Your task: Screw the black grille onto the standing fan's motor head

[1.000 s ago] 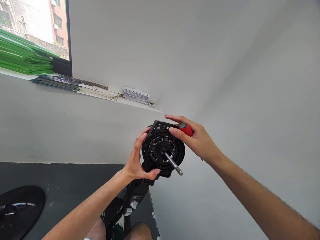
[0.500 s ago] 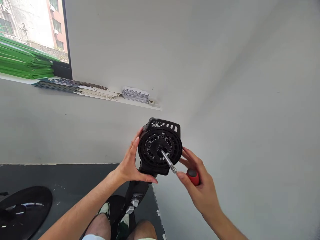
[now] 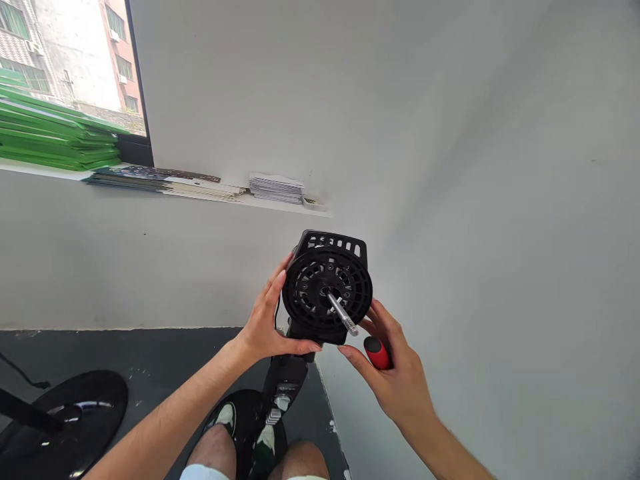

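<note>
Red handle (image 3: 377, 353) lowered — slotted disc (image 3: 306, 300), threaded rod (image 3: 342, 313)

**A ledge above, a floor below**

Along the white ledge (image 3: 295, 208) you have, left to right, stacked green folders (image 3: 55, 137), fanned booklets (image 3: 150, 181), white papers (image 3: 276, 188) and a small tray (image 3: 315, 203). Your dark grey floor (image 3: 175, 360) carries a glossy round base (image 3: 95, 413) at left, another (image 3: 245, 403) by your shoes (image 3: 227, 416).
</note>
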### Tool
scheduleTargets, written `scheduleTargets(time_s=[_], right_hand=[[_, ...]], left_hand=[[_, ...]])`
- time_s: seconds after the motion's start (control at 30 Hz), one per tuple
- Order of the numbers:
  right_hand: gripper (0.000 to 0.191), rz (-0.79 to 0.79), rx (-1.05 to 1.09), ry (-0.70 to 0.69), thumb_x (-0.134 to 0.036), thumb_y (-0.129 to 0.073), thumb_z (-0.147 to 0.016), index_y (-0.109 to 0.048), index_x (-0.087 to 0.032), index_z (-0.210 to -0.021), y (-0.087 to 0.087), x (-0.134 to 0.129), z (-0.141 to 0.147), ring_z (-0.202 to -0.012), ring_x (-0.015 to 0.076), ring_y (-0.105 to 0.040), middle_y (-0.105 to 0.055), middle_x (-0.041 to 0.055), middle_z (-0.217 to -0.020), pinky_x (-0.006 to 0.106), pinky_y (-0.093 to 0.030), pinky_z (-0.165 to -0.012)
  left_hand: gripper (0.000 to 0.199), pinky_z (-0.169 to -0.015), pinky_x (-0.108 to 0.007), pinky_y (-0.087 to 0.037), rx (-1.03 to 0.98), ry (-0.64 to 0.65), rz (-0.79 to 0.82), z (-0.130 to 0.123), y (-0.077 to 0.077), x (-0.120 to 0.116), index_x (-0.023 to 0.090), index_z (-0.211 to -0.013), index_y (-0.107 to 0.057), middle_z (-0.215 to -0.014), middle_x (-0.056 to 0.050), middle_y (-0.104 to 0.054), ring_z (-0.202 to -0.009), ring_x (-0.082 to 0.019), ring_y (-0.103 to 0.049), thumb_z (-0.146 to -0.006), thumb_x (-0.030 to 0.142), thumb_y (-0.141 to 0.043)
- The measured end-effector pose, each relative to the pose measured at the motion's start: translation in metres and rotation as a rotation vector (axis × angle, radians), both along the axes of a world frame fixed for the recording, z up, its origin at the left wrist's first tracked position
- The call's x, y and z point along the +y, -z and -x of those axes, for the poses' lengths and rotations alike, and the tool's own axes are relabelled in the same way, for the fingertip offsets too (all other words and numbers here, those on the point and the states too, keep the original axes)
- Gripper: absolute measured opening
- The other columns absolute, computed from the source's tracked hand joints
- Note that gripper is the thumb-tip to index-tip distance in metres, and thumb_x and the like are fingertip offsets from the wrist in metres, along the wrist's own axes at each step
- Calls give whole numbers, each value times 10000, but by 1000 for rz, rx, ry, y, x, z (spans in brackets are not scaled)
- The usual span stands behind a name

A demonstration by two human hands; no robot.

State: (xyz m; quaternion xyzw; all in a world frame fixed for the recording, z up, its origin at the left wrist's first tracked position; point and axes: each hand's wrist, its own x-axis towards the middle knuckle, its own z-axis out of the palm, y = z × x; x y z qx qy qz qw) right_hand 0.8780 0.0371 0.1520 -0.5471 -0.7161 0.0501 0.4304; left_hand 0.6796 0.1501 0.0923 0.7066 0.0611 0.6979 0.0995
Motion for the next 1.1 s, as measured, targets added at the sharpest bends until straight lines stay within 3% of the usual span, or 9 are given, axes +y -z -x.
scheduleTargets(time_s=[0.33, 0.73, 0.9, 1.1], right_hand=[[731, -99, -63, -43, -357, -695, -883, -321, -439, -1505, -1, 1, 0, -1092, 178, -714, -664, 15, -1362, 208, -619, -702], [713, -77, -59, -8, -373, -697, -880, -339, -421, -1494, -1, 2, 1, -1064, 169, -723, -662, 25, -1361, 206, -617, -696], [720, -74, -62, -13, -381, -705, -873, -345, -403, -1496, -1, 2, 1, -1077, 179, -719, -690, 32, -1314, 209, -616, -696], [721, -73, -47, -11, -393, -691, -881, -331, -400, -1505, 2, 3, 3, -1101, 192, -710, -635, 52, -1399, 232, -617, -706]], left_hand=[[1259, -1216, -614, -306, -34, 45, 45, 0, 0, -1, 319, -1593, -109, -1645, -203, -256, -1529, -388, -271, -622, 575, -867], [1288, -1193, -562, -382, 15, -37, 125, 3, -3, -5, 240, -1603, -102, -1618, -224, -318, -1485, -383, -369, -620, 690, -802], [1264, -1199, -557, -376, 5, -30, 132, 3, -2, -5, 240, -1601, -126, -1622, -217, -314, -1490, -382, -358, -630, 693, -796], [1333, -1198, -570, -368, 24, -37, 145, 1, 0, -3, 255, -1606, -59, -1631, -224, -286, -1497, -388, -341, -595, 712, -798]])
